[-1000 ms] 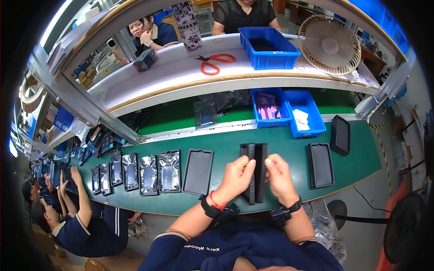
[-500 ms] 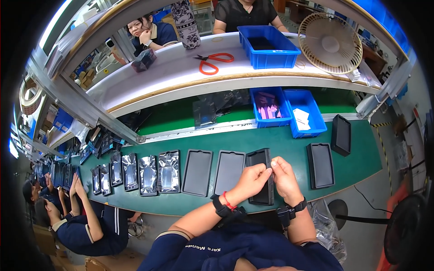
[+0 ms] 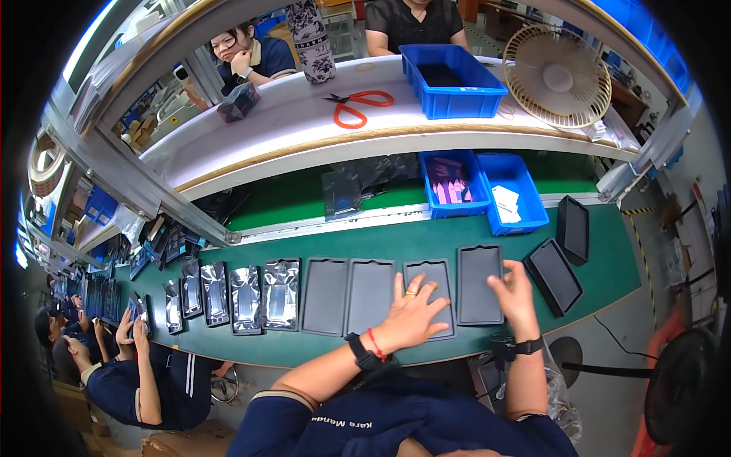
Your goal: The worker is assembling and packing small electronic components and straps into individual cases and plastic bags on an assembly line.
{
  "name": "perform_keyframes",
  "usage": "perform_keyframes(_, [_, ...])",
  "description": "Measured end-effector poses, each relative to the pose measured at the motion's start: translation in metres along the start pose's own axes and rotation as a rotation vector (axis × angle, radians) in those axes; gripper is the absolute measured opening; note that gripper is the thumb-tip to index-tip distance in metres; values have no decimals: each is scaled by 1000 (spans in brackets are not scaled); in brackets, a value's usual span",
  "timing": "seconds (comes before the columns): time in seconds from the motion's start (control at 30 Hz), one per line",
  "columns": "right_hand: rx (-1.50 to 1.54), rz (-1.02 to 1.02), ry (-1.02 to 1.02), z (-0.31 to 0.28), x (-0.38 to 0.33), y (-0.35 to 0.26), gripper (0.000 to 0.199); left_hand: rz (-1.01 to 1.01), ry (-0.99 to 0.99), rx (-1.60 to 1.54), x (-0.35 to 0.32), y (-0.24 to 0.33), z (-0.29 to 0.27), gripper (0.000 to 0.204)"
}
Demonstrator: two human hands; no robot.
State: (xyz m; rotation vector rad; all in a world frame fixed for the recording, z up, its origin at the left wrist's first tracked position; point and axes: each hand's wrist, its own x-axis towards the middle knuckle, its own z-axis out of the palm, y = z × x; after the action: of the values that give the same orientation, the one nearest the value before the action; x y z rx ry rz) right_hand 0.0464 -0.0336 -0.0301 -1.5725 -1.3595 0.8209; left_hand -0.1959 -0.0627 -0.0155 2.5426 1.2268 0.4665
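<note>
My left hand [image 3: 413,314] lies with fingers spread on a shallow black plastic tray [image 3: 429,268]. To its right my right hand [image 3: 518,298] grips another black tray [image 3: 478,283] by its right edge, thumb over the rim and fingers along the side. Left of these, two similar trays, one [image 3: 371,293] beside the other [image 3: 325,295], lie flat in the same row. The row continues leftward with several silvery-black wrapped packs [image 3: 281,295].
Two deeper black trays, one [image 3: 554,277] tilted askew and one [image 3: 573,230] behind it, lie at the right. Blue bins [image 3: 518,225] stand along the back. Orange-handled snips [image 3: 352,114], a blue bin [image 3: 454,99] and a fan [image 3: 557,78] sit on the shelf. Co-workers sit at left and behind.
My hands, together on one tilted tray before, have parted. Two trays now lie side by side there, one under each hand. The deeper tray at right has turned and shifted rightward.
</note>
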Motion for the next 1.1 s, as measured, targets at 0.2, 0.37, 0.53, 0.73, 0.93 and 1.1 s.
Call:
perform_keyframes(0.2, [-366,-320,-8,57,-14,-32,56,-59,-23,63,-25,-29,-19,43])
perform_keyframes(0.37, [-520,-203,34,50,-28,-69,51,-149,-24,106,-45,-47,-37,43])
perform_keyframes(0.53, [-898,-159,568,-78,16,-31,46,-185,-47,61,-44,-45,-47,43])
perform_keyframes(0.73, [-663,-38,285,-151,22,51,24,-78,41,-144,-8,-3,-69,36])
perform_keyframes(0.93, [-348,-243,483,-51,-42,-41,28,-54,-180,-869,62,55,-30,29])
perform_keyframes(1.1, [-197,-356,399,-10,-67,-58,31,-200,-35,-1142,90,60,7,17])
